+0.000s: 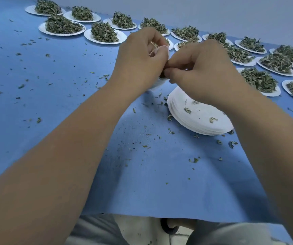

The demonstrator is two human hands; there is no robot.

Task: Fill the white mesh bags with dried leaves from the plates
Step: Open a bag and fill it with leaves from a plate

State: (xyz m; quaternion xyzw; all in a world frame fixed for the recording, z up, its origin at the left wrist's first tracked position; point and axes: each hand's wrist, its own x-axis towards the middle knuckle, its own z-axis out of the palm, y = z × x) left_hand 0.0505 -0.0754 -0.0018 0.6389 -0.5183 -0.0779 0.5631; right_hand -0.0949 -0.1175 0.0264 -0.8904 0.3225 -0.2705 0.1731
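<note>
My left hand (138,59) and my right hand (202,71) meet above the blue cloth, both pinching a white mesh bag (157,84). Only the bag's lower bulge and a bit of its top edge show between the fingers; the rest is hidden by my hands. My right fingertips press against my left fingers at the bag's mouth. A stack of empty white plates (195,117) with a few leaf crumbs lies just below my right hand. Several white plates heaped with dried green leaves (103,32) stand in rows along the far side.
The blue cloth (53,68) covers the table and is strewn with leaf bits. Its near edge hangs at the bottom, over my lap. More leaf plates (258,80) crowd the right side. A pale wall runs behind the plates.
</note>
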